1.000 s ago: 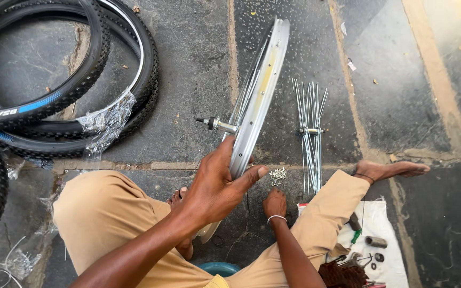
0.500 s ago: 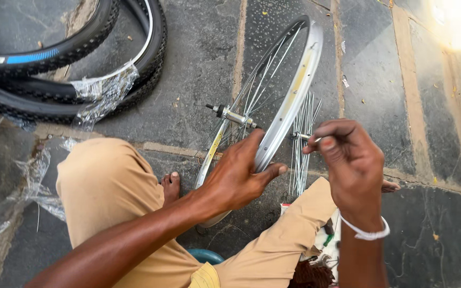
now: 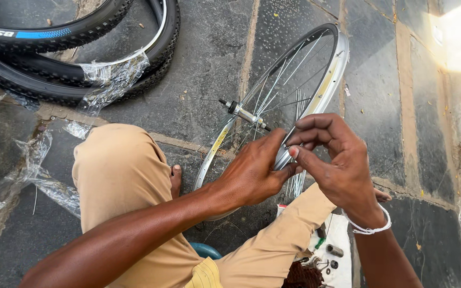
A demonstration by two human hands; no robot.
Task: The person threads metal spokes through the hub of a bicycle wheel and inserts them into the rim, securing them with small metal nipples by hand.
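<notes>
Gripping the wheel rim (image 3: 316, 101), the left hand (image 3: 254, 173) is closed around its near edge at 6 o'clock. The right hand (image 3: 337, 160) is pinched at the rim beside it; whether a spoke is held cannot be told. Loose spokes (image 3: 299, 184) stand just behind. The hub (image 3: 244, 114) lies at 10 o'clock. Lacing is judged under way; a steady rim is called for next. Tyres (image 3: 70, 58) lie further at 10 o'clock.

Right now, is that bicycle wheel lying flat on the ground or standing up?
Standing on edge, tilted. The wheel rim rises from the stone floor, steadied by the left hand; the right hand pinches near it.
</notes>
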